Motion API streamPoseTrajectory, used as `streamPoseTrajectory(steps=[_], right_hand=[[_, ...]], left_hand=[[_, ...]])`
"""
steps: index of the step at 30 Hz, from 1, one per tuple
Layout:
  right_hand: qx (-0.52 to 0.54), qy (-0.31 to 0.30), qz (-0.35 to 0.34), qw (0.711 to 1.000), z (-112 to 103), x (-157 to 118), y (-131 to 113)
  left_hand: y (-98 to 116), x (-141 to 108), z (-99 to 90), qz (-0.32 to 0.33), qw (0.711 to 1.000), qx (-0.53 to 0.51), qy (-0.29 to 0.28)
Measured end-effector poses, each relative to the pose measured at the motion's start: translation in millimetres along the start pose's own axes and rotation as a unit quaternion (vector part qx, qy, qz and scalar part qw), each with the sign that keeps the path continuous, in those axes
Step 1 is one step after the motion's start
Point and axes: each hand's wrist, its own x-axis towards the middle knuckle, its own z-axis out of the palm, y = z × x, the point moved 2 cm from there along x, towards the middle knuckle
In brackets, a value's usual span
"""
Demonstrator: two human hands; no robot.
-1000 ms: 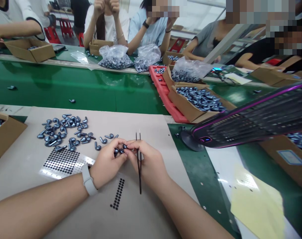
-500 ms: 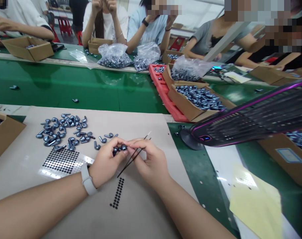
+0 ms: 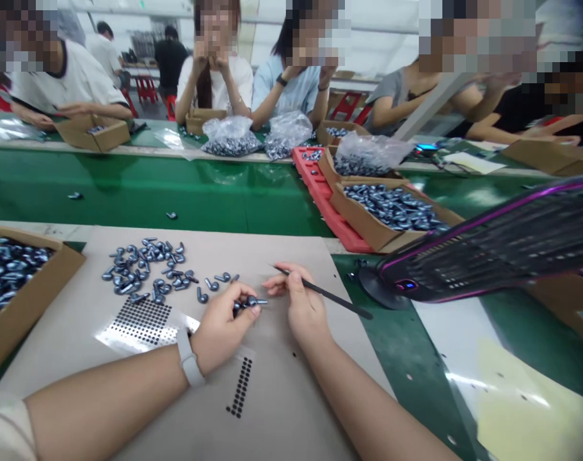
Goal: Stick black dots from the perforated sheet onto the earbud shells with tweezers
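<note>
My left hand (image 3: 219,333), with a pale band at the wrist, is closed around several shiny dark-blue earbuds (image 3: 251,301). One earbud's stem sticks out past the thumb and forefinger. To the right, my right hand (image 3: 308,314) grips black tweezers (image 3: 336,298), their tips pointing left and their back end out over the mat's right side. A small gap separates the two hands. Loose earbuds (image 3: 144,261) lie in a pile beyond my left hand. Beside my left forearm is a clear sheet of black dots (image 3: 142,320), and a smaller dotted strip (image 3: 240,387) lies nearer me.
A cardboard box of earbuds (image 3: 27,294) stands at left. At right, a black fan-like device (image 3: 487,243) reaches over the green table. Across the belt (image 3: 214,198) are a red tray (image 3: 320,198), an earbud box (image 3: 391,208), bags and several co-workers.
My right hand has drawn away from my left, and the tweezers have swung from steeply slanted to nearly level. The camera view has tilted up and turned left.
</note>
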Motion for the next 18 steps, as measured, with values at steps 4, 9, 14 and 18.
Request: streamPoseTrajectory(steps=[4,9,14,18], right_hand=[[-0.032,-0.030,0.001,0.999,-2,9,1],[-0.087,-0.053,-0.002,0.995,-3,13,3],[-0.122,-0.062,-0.026,0.990,-1,13,2],[-0.145,-0.070,-0.046,0.986,0,14,4]], left_hand=[[22,-7,-0.5,0.037,0.999,0.000,-0.004],[50,-21,-70.8,0.053,0.987,0.119,0.093],[59,-63,-225.8,-0.047,0.801,0.450,0.393],[43,-88,-300.6,-0.226,0.735,0.526,0.363]])
